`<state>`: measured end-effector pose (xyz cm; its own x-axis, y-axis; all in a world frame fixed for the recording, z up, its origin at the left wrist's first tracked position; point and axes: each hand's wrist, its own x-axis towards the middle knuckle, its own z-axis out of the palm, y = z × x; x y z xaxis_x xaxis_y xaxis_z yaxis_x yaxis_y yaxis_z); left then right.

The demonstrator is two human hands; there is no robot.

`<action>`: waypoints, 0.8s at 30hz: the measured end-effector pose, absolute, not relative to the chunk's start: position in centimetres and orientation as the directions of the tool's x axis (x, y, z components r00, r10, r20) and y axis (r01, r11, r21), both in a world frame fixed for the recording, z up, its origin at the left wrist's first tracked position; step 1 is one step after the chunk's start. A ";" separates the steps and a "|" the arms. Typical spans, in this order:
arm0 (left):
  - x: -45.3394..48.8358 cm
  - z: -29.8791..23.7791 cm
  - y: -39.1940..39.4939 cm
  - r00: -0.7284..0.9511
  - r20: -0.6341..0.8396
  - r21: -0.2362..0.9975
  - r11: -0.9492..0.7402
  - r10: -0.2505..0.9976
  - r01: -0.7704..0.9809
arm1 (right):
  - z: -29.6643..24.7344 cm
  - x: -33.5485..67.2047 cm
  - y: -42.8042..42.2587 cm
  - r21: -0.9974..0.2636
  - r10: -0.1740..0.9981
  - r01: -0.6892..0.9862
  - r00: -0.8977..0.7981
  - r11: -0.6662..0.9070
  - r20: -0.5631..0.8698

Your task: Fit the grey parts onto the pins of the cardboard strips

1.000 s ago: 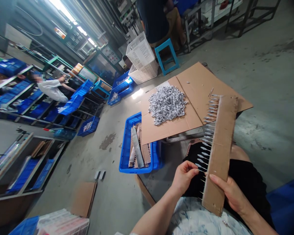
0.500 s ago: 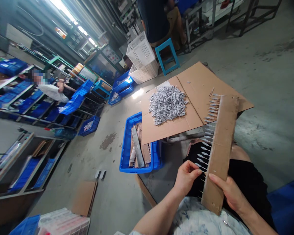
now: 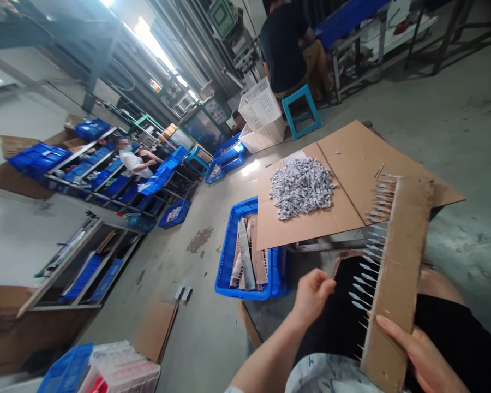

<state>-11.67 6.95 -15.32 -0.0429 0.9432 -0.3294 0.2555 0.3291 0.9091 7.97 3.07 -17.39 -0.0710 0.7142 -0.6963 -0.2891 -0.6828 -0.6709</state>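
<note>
A long cardboard strip slants across my lap. Thin pins stick out along its left edge, most of them tipped with small grey pointed pieces; a few near the lower end are bare. My right hand grips the strip low down, thumb on top. To the left of the strip, apart from it, my left hand is closed with its fingers curled together; whether something small is inside is hidden. Beyond, a pile of small grey pieces lies on a flat cardboard sheet.
A blue crate with several cardboard strips stands beside the sheet's left edge. White baskets and a blue stool stand farther back, near a seated person. Another person is by shelves of blue bins at the left.
My left hand has drawn away leftward from the pins of the strip, fingers still closed. My right hand keeps hold of the strip. The view has shifted, moving the scene rightward.
</note>
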 end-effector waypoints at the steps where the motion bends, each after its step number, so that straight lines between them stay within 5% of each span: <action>1: -12.8 -14.6 8.5 -0.088 -0.266 0.891 0.280 0.960 0.357 | -17.9 8.2 3.1 -0.638 0.687 -0.295 -0.098 -0.711 -0.720; 3: -15.0 -12.8 12.2 -0.184 -0.102 0.793 0.192 0.978 0.579 | -19.2 8.6 3.0 -0.573 0.634 -0.310 -0.147 -0.759 -0.759; 5: -16.6 -10.8 16.0 -0.233 0.010 0.558 0.188 0.973 0.808 | -20.5 8.9 2.8 -0.549 0.620 -0.322 -0.182 -0.771 -0.764; 8: -17.7 -9.0 20.2 -0.245 0.048 0.458 0.196 0.968 0.867 | -22.1 9.2 2.5 -0.532 0.610 -0.325 -0.228 -0.782 -0.758; 21: -17.7 -7.6 22.8 -0.144 -0.079 0.286 0.161 0.986 0.945 | -20.0 8.9 1.8 -0.629 0.695 -0.299 -0.258 -0.718 -0.671; 24: -16.6 -7.5 20.1 -0.143 -0.056 0.410 0.153 0.988 0.899 | -19.9 8.4 1.4 -0.639 0.699 -0.285 -0.247 -0.714 -0.671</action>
